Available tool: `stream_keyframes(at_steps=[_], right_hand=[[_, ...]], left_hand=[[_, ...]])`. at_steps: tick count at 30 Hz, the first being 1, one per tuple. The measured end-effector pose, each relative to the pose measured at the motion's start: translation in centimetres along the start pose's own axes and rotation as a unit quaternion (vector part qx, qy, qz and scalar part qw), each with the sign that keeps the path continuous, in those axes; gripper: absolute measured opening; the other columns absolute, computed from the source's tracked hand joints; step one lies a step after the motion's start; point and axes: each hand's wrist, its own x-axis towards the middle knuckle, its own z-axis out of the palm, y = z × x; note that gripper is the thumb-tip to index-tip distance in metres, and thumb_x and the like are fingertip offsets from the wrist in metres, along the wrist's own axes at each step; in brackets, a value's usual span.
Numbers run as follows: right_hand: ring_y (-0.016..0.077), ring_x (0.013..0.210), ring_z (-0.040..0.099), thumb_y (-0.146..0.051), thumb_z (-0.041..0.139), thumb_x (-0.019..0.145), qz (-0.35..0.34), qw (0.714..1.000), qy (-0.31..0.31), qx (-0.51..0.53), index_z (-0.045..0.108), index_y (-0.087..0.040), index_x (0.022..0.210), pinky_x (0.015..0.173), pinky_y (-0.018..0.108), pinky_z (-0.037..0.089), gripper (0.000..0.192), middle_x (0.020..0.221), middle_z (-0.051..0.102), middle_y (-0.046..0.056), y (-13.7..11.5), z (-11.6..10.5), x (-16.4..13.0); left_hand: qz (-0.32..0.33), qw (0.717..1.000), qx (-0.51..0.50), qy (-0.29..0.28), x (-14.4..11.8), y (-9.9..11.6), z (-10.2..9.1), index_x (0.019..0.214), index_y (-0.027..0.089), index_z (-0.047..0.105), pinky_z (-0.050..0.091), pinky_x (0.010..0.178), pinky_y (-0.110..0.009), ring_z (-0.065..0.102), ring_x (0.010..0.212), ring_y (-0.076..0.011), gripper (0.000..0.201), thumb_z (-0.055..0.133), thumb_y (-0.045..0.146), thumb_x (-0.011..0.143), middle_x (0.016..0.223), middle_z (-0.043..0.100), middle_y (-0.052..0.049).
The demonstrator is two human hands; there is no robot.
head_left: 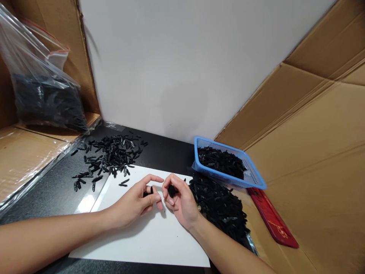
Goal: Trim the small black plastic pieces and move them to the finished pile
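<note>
Above a white sheet, my two hands are close together at the middle of the view. My left hand is curled, with small black pieces between its thumb and fingers. My right hand has its fingers bent around a black clump, whose kind I cannot make out. To the left lies a loose pile of slim black pieces, a few at the sheet's edge. Beside my right hand a denser black heap spreads along the sheet's right side.
A blue plastic basket with black pieces in it stands behind the right heap. At the far left is a clear zip bag filled with dark pieces. A red flat object lies right, by the cardboard wall. A white wall closes the back.
</note>
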Motion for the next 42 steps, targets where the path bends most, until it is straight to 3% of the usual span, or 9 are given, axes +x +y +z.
stream_keyframes(at_steps=[2, 7, 12, 16, 19, 22, 25, 30, 42], right_hand=[[0.0032, 0.034, 0.031, -0.045, 0.066, 0.080, 0.004, 0.999, -0.010, -0.051, 0.060, -0.017, 0.074, 0.033, 0.016, 0.014, 0.029, 0.051, 0.052, -0.005, 0.3, 0.1, 0.0], [0.0093, 0.037, 0.054, -0.039, 0.078, 0.070, 0.020, 0.989, -0.021, -0.146, 0.061, -0.016, 0.072, 0.034, 0.016, 0.025, 0.028, 0.052, 0.054, -0.006, 0.7, 0.3, 0.2], [0.0103, 0.039, 0.057, -0.037, 0.077, 0.071, 0.025, 0.989, -0.016, -0.142, 0.064, -0.016, 0.075, 0.034, 0.016, 0.027, 0.024, 0.053, 0.055, -0.005, 0.6, 0.2, 0.1], [0.0107, 0.042, 0.060, -0.034, 0.077, 0.072, 0.022, 0.988, -0.040, -0.148, 0.068, -0.015, 0.081, 0.038, 0.018, 0.034, 0.022, 0.063, 0.063, -0.001, 0.6, 0.2, 0.1], [0.0083, 0.037, 0.055, -0.033, 0.078, 0.071, 0.027, 0.992, -0.037, -0.116, 0.066, -0.014, 0.074, 0.035, 0.016, 0.028, 0.022, 0.057, 0.061, -0.002, 0.5, 0.2, 0.2], [0.0021, 0.032, 0.037, -0.033, 0.080, 0.068, 0.016, 0.999, 0.008, -0.051, 0.062, -0.015, 0.070, 0.032, 0.014, 0.015, 0.026, 0.048, 0.054, -0.006, 0.2, 0.2, 0.3], [0.0003, 0.035, 0.027, -0.032, 0.082, 0.065, 0.015, 0.999, 0.033, -0.003, 0.059, -0.015, 0.067, 0.033, 0.013, 0.013, 0.029, 0.051, 0.053, -0.006, -0.1, 0.0, 0.4], [0.0007, 0.037, 0.025, -0.033, 0.083, 0.065, 0.028, 0.999, 0.039, 0.017, 0.058, -0.016, 0.069, 0.033, 0.012, 0.014, 0.031, 0.053, 0.054, -0.005, -0.3, -0.1, 0.4], [0.0008, 0.035, 0.022, -0.034, 0.081, 0.066, 0.029, 0.999, 0.023, -0.010, 0.053, -0.017, 0.066, 0.033, 0.014, 0.012, 0.033, 0.047, 0.053, -0.007, -0.1, 0.1, 0.2]], left_hand=[[-0.008, 1.000, -0.008, -0.010, 0.0, -0.1, 0.0, 0.122, 0.020, 0.046, 0.021, 0.043, -0.022, 0.035, 0.044, -0.0081, 0.045, 0.063, 0.036, 0.083, 0.061, 0.062, 0.002], [-0.021, 0.999, -0.031, -0.033, -0.1, -0.1, 0.3, 0.131, 0.019, 0.037, 0.019, 0.045, -0.023, 0.031, 0.045, -0.0082, 0.058, 0.064, 0.033, 0.082, 0.059, 0.060, 0.003], [-0.010, 0.999, -0.027, -0.043, -0.2, -0.2, 0.3, 0.132, 0.020, 0.038, 0.020, 0.048, -0.025, 0.033, 0.050, -0.0091, 0.056, 0.062, 0.032, 0.084, 0.063, 0.059, 0.004], [-0.021, 0.998, -0.032, -0.047, -0.2, -0.5, 0.1, 0.142, 0.020, 0.027, 0.021, 0.049, -0.025, 0.034, 0.050, -0.0100, 0.071, 0.063, 0.034, 0.083, 0.062, 0.060, 0.004], [-0.020, 0.998, -0.032, -0.052, -0.1, -0.6, -0.1, 0.141, 0.021, 0.029, 0.022, 0.049, -0.025, 0.033, 0.050, -0.0097, 0.069, 0.063, 0.036, 0.083, 0.064, 0.061, 0.003], [-0.003, 0.998, -0.029, -0.055, 0.0, -0.3, -0.1, 0.131, 0.022, 0.043, 0.025, 0.051, -0.024, 0.040, 0.057, -0.0099, 0.055, 0.066, 0.032, 0.082, 0.076, 0.060, 0.002], [0.000, 0.999, -0.024, -0.045, 0.0, 0.0, -0.1, 0.124, 0.022, 0.049, 0.030, 0.055, -0.025, 0.043, 0.060, -0.0105, 0.044, 0.063, 0.030, 0.084, 0.079, 0.061, 0.001], [0.004, 1.000, -0.015, -0.010, 0.2, -0.1, 0.0, 0.102, 0.020, 0.052, 0.029, 0.051, -0.025, 0.043, 0.052, -0.0100, 0.024, 0.056, 0.039, 0.088, 0.068, 0.067, 0.000], [-0.004, 0.999, 0.037, 0.001, 0.3, 0.2, 0.1, 0.082, 0.020, 0.050, 0.027, 0.045, -0.021, 0.040, 0.047, -0.0074, 0.024, 0.064, 0.039, 0.083, 0.061, 0.064, 0.004]])
